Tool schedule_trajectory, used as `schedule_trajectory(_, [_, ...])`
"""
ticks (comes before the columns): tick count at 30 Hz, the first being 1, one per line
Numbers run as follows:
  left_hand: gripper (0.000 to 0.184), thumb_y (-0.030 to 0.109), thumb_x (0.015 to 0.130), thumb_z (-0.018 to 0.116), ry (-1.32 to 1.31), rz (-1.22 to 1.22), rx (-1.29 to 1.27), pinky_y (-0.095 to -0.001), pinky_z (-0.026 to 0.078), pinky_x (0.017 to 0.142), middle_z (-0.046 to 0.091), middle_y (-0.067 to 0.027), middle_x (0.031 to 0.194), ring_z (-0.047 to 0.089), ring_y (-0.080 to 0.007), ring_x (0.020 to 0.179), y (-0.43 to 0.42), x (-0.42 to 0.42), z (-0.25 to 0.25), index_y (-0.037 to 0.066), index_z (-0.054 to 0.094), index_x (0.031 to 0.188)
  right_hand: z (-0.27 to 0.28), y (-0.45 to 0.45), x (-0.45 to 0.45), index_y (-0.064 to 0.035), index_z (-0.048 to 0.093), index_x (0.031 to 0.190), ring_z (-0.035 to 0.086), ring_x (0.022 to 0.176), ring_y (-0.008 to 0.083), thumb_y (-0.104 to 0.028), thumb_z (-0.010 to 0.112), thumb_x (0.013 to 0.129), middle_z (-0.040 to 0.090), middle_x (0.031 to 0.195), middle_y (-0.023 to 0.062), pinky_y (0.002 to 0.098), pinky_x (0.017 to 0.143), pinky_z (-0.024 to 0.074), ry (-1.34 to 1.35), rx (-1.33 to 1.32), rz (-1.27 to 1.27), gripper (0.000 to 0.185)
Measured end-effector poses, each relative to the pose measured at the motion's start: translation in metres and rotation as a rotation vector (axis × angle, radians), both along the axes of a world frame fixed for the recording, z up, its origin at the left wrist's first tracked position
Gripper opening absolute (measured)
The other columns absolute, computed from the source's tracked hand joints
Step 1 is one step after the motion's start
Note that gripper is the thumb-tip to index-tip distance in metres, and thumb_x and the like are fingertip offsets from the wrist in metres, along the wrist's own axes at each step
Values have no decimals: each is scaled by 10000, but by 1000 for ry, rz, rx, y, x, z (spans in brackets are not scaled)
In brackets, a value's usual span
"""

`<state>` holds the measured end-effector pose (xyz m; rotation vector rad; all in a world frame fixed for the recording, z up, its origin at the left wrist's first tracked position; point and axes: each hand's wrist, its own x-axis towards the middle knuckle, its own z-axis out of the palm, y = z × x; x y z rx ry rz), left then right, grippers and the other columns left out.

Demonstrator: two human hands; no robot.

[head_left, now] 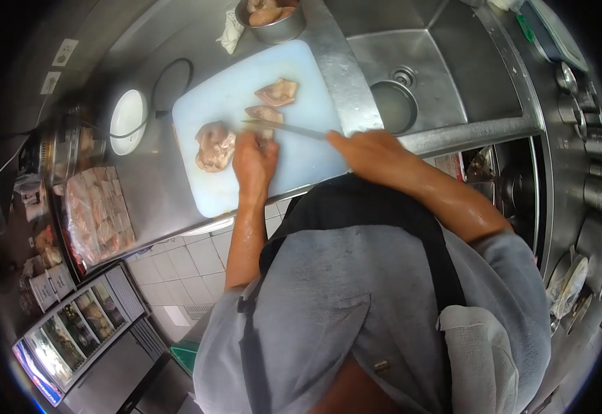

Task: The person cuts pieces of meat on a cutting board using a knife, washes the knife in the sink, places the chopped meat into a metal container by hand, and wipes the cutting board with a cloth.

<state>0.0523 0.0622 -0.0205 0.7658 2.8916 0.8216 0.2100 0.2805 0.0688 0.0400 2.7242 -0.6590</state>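
Observation:
My right hand (370,155) is closed around the handle of a knife (293,130), whose blade points left across the white cutting board (301,162). The blade lies over a piece of pale pinkish-brown meat (265,112). My left hand (255,162) grips that piece from the near side, its fingertips curled and slightly blurred close to the blade. Left of this hand rests a larger lump of meat (213,148). Farther up the board lies another flat piece of meat (277,92). The kind of meat is not clear.
Behind the board stands a metal pot (280,29) holding more pieces, with a white cloth (230,33) beside it. A white oval bowl (128,123) and plastic-wrapped packages (99,214) are on the left. The steel sink (446,83) is on the right, with a round container (392,107) inside.

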Motion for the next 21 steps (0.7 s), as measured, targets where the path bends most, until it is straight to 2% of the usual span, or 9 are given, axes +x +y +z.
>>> schedule_trajectory(2, [287,173,810,785,-9,23,-46,-494,530,781,662,-189,998,646,-406,922,-1,5,16,23,645,1011,0,26,32,-31,538,1279,705,844,412,-65,514,982,714,901,219,523,731,544,-33,58,-39,299])
schedule_trajectory(3, [283,167,813,780,-20,38,-75,-495,532,787,664,-193,1005,646,-412,930,-3,9,24,22,647,1017,13,37,40,-39,530,1279,686,826,436,-86,556,983,704,866,220,544,732,517,-93,74,-37,301])
schedule_trajectory(6, [263,131,837,742,619,-168,152,-514,533,817,679,-208,999,653,-421,926,12,-13,23,24,657,1061,23,52,56,-58,520,1267,670,809,457,-134,587,994,693,841,220,560,721,493,-103,15,-177,291])
schedule_trajectory(9, [203,145,902,681,401,-294,85,-475,548,876,710,-242,1040,682,-429,950,30,-46,14,7,689,1051,22,47,53,-40,520,1202,681,813,464,-130,554,991,696,840,238,582,729,497,-6,-7,-231,232])
schedule_trajectory(12, [205,157,927,647,62,-123,5,-472,548,867,722,-223,1052,686,-411,959,36,-49,9,17,695,1068,23,40,43,-41,497,1205,683,803,462,-148,555,1000,697,846,235,586,715,497,63,-2,-228,238])
schedule_trajectory(15, [168,149,906,644,37,-134,84,-515,532,842,698,-235,980,666,-430,931,34,-37,5,29,697,1010,21,30,32,-36,484,1191,687,790,462,-150,523,1014,700,852,234,586,708,504,153,-40,-179,214])
schedule_trajectory(18, [162,150,894,662,-60,-25,83,-516,532,830,705,-225,928,670,-422,919,33,-26,14,21,697,986,24,17,18,-26,486,1177,694,792,460,-125,499,1009,702,856,242,584,719,515,95,-54,-148,195])
schedule_trajectory(21, [167,149,873,690,-21,-66,86,-518,530,813,710,-214,904,671,-416,911,28,-25,13,15,698,973,24,12,9,-16,486,1148,699,808,462,-120,486,998,705,866,253,573,740,525,83,-5,-94,183])
